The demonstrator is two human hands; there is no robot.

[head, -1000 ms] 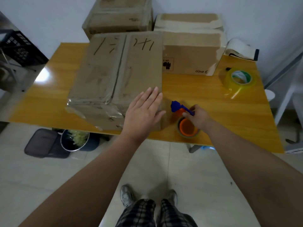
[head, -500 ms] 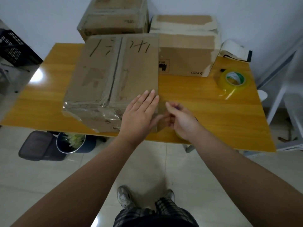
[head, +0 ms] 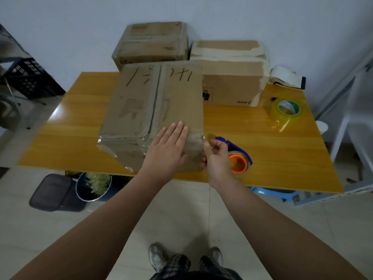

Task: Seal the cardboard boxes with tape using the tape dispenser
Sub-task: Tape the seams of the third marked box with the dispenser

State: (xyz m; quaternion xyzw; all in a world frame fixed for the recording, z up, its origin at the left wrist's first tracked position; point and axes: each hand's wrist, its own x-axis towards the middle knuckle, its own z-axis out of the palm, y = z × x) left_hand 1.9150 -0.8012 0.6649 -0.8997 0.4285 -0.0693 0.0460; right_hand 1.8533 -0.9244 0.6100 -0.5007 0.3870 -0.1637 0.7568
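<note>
On the yellow wooden surface point(head: 262, 146), a brown taped cardboard box point(head: 153, 110) is pressed by the flat, open left hand point(head: 167, 150). Clear tape from the blue-and-orange tape dispenser point(head: 238, 158) is pinched at the box's corner by the right hand point(head: 217, 158).

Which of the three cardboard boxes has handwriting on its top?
The nearest box, under the left hand, has black marker strokes on top. The back-left box and the torn PICO box show none.
</note>
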